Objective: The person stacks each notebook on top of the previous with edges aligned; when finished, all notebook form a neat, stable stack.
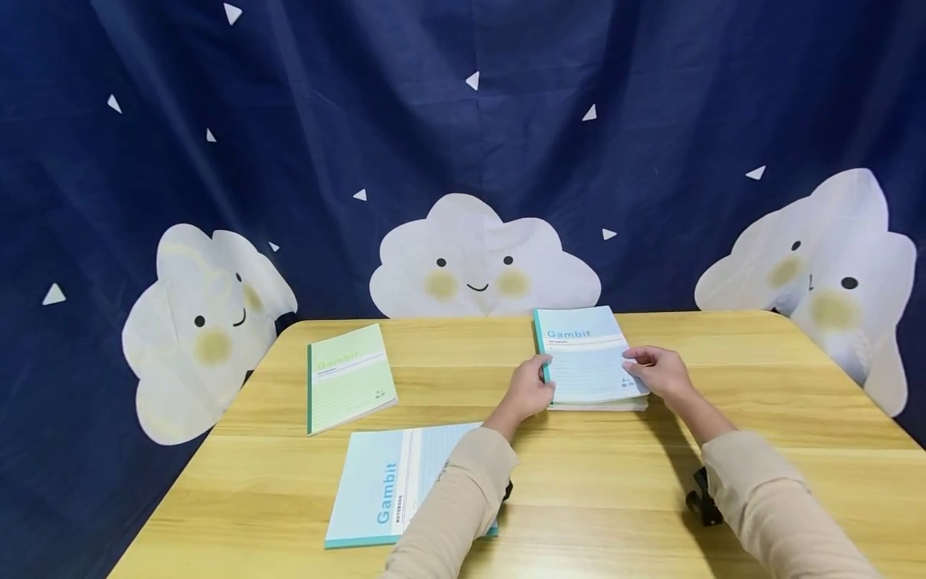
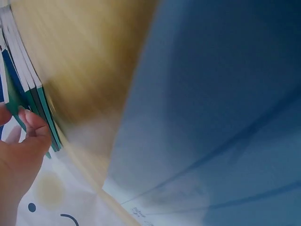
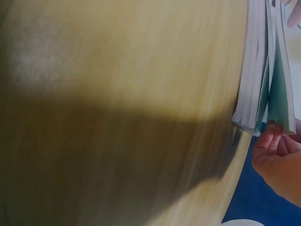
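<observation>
Through my feeds, the largest thing is the dark blue curtain (image 1: 535, 121), close behind the table (image 1: 608, 490). The stack of notebooks (image 3: 251, 70) lies near the table's far edge, so I judge that a push away from the person could send it over the back.

The top notebook (image 1: 582, 358), blue with a teal spine, is raised at the near side, and the right wrist view shows a wedge of space under it. Below, the layers sit unevenly; I think one could cling to its underside and come up too, or slide off askew.

Nearer, a sideways blue notebook (image 1: 369, 482) lies partly hidden by the left sleeve (image 1: 452, 490). If that forearm sinks, I'd expect the cloth to drag it. The green notebook (image 1: 350, 378), farther left, is well apart and seems the least at risk.

The left hand (image 1: 526, 390) pinches the top notebook's spine side, and the right hand (image 1: 661, 371) pinches its opposite edge; both grips are narrow, with thumb and fingers close together. As both hold the near half, I worry the far end may sag, or the cover may buckle if they squeeze inward. Uneven lifting could twist it loose from the right fingertips (image 3: 273, 129).
</observation>
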The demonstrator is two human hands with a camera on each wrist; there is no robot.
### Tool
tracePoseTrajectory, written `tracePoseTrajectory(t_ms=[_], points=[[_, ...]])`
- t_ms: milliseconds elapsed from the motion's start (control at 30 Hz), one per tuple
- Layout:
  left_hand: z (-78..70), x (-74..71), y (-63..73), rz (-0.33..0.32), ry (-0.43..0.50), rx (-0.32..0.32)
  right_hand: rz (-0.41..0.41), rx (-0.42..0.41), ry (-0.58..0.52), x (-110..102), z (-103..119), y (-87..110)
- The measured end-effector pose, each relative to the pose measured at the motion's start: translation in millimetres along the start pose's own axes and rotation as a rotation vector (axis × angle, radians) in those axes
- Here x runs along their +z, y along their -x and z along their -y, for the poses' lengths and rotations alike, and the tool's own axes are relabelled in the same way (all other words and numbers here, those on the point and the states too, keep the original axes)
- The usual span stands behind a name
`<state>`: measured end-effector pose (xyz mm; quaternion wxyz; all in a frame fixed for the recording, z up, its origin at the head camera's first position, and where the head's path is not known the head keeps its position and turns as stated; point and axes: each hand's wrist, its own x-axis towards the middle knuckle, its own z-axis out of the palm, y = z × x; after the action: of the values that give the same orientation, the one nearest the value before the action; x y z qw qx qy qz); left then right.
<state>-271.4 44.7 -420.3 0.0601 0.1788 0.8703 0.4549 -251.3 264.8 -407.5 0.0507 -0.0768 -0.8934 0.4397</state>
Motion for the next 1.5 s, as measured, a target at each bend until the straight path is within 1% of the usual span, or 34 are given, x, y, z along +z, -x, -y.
tracePoseTrajectory(t_ms=[67,133,200,300,467,633,733,900,1000,1100,1200,1267,1333,1433,1500], points=[[-0.3,1.3,-0.2,0.01,-0.093,0.01,0.004,0.001,0.01,1.6,-1.0,-1.0],[-2.7,2.5,0.5,0.034,-0.171,0.003,0.007,0.003,0.024,1.6,-1.6,-1.4],[-5.2,4.2,1.7,0.064,-0.238,-0.017,0.015,0.006,0.039,1.3,-2.7,-1.5],[-9.0,5.3,3.8,0.088,-0.32,-0.033,0.028,-0.011,0.069,-0.2,-4.1,-1.0],[-8.9,6.5,4.4,0.102,-0.453,-0.028,0.049,-0.093,0.135,-0.8,-4.6,-0.4],[-6.4,9.6,3.8,0.118,-0.615,-0.026,0.054,-0.179,0.246,2.8,-3.2,-0.8],[-6.2,10.7,4.2,0.128,-0.671,-0.033,0.069,-0.237,0.331,5.1,-2.6,-1.7],[-7.8,10.2,5.9,0.141,-0.788,0.014,0.122,-0.276,0.469,7.6,-1.7,-1.0],[-8.5,9.9,6.6,0.142,-0.84,0.037,0.134,-0.311,0.514,8.2,-1.8,1.6],[-7.6,9.6,6.4,0.14,-0.859,0.037,0.12,-0.374,0.527,10.1,-2.9,3.4],[-6.1,10.0,6.4,0.144,-0.875,0.035,0.103,-0.409,0.524,12.5,-4.8,4.0],[-5.1,9.9,7.0,0.143,-0.902,0.041,0.098,-0.405,0.52,13.9,-5.2,4.7],[-4.0,9.3,9.0,0.144,-0.962,0.064,0.072,-0.371,0.537,14.9,-4.4,6.8],[-3.2,5.7,13.5,0.134,-1.042,0.11,-0.009,-0.336,0.565,14.9,-1.1,11.9],[-2.8,0.7,17.5,0.118,-1.055,0.133,-0.073,-0.351,0.579,14.5,2.2,15.6]])
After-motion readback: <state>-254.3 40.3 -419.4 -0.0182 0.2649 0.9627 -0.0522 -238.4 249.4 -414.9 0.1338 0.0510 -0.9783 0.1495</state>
